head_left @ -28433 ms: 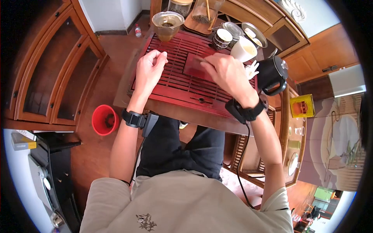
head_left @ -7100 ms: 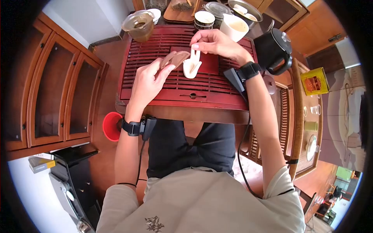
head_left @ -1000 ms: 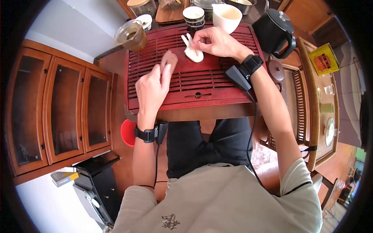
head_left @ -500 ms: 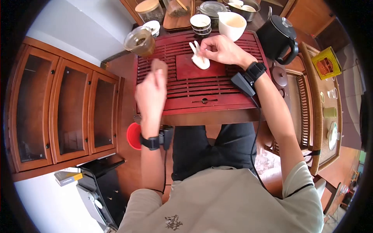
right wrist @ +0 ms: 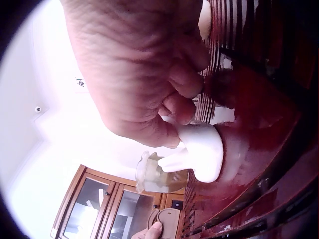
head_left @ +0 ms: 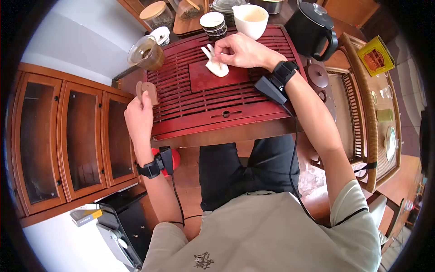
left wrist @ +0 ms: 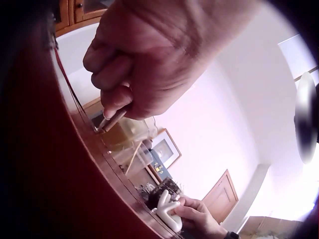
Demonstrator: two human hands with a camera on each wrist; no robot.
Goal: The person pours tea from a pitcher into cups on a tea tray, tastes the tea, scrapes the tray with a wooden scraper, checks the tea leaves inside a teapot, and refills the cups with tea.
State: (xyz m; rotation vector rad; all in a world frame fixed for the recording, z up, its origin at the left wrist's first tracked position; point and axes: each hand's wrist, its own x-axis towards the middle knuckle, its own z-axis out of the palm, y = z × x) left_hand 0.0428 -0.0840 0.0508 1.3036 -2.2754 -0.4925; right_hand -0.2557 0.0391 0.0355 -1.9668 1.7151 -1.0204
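Note:
At the left edge of the red slatted tea tray point(head_left: 217, 119), my left hand point(head_left: 139, 119) pinches flat brown rounded pieces point(head_left: 148, 92) that look like coasters; in the right wrist view their round outlines point(right wrist: 168, 222) overlap. My right hand point(head_left: 242, 51) holds a white hand-shaped stand point(head_left: 217, 68) between thumb and fingers. Two finger-like prongs stick up from this stand, and its base is at the tray's smooth middle panel point(head_left: 198, 80). In the left wrist view, curled fingers hide most of the brown pieces point(left wrist: 114, 121).
Behind the tray stand a glass bowl point(head_left: 146, 53) of brownish liquid, stacked cups point(head_left: 213, 25), a white pitcher point(head_left: 250, 21) and lidded jars point(head_left: 156, 15). A black kettle point(head_left: 310, 29) and a brown teapot point(head_left: 317, 75) are at the right. A red bin point(head_left: 172, 161) sits below.
My left hand has carried the brown pieces left, from over the tray to its left edge. My right hand keeps holding the white stand on the middle panel.

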